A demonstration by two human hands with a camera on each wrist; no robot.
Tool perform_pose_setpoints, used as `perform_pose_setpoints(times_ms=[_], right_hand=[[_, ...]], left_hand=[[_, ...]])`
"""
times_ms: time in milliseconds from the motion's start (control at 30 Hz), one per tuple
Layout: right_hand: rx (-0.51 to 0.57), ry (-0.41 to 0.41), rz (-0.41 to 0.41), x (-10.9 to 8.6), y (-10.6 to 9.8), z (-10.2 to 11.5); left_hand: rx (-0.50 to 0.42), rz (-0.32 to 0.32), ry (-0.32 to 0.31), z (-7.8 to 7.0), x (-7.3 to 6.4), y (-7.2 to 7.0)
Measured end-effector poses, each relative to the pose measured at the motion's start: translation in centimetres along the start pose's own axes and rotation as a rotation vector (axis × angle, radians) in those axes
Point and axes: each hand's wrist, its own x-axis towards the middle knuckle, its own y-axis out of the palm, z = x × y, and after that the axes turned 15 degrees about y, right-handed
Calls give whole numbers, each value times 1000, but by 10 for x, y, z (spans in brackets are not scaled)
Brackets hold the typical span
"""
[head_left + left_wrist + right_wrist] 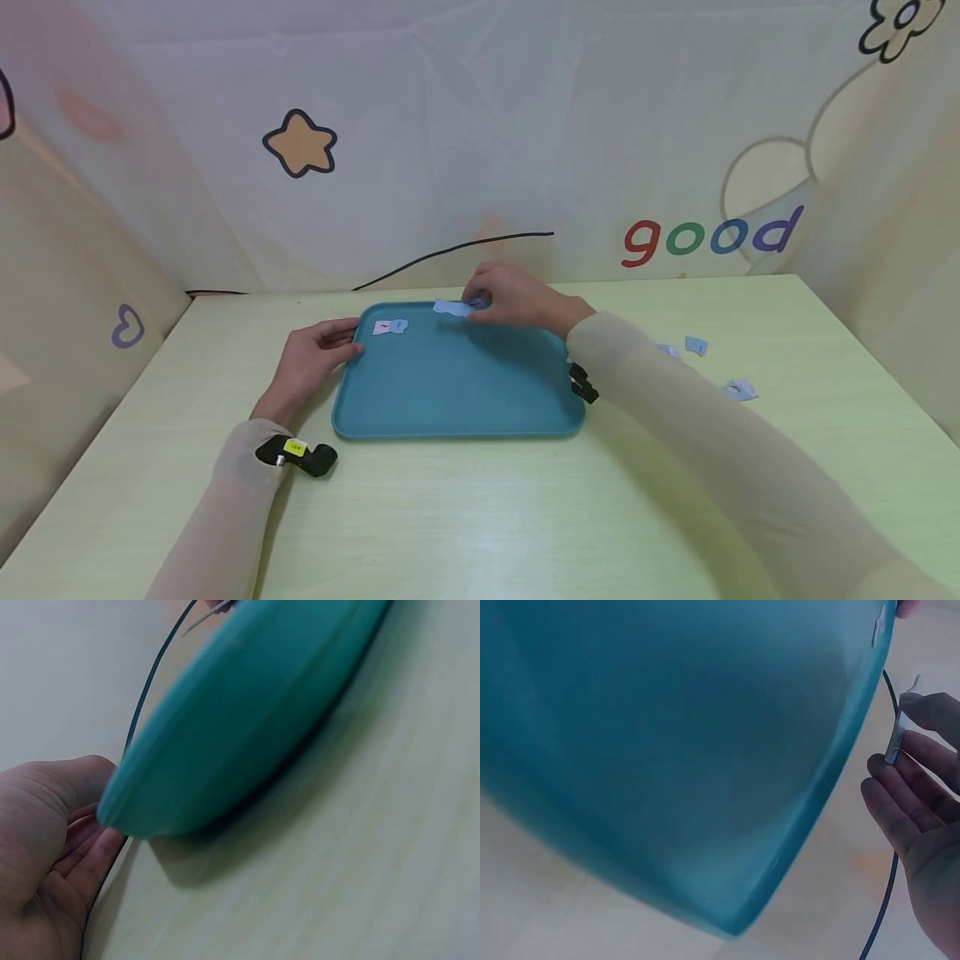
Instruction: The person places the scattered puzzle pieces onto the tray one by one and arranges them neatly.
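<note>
Right hand point(517, 297) pinching thin blue scrap point(452, 308) near back rim of tray point(457, 396). Left hand point(309, 360) gripping tray's edge. Pinching softly, likely best for not bending scrap.

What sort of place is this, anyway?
Probably a small indoor work corner with child-friendly decor: a pale wood-grain table stands against a printed backdrop showing an orange star and the colourful word "good".
</note>
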Motion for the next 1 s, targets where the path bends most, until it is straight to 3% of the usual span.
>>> perform_pose_setpoints(times_ms=[433, 1000], right_hand=[[-52, 5, 55, 17, 14, 9], [-63, -5, 93, 24, 22, 16]], left_hand=[[5, 0, -10, -1, 1, 0], [-1, -3, 1, 0, 1, 1]])
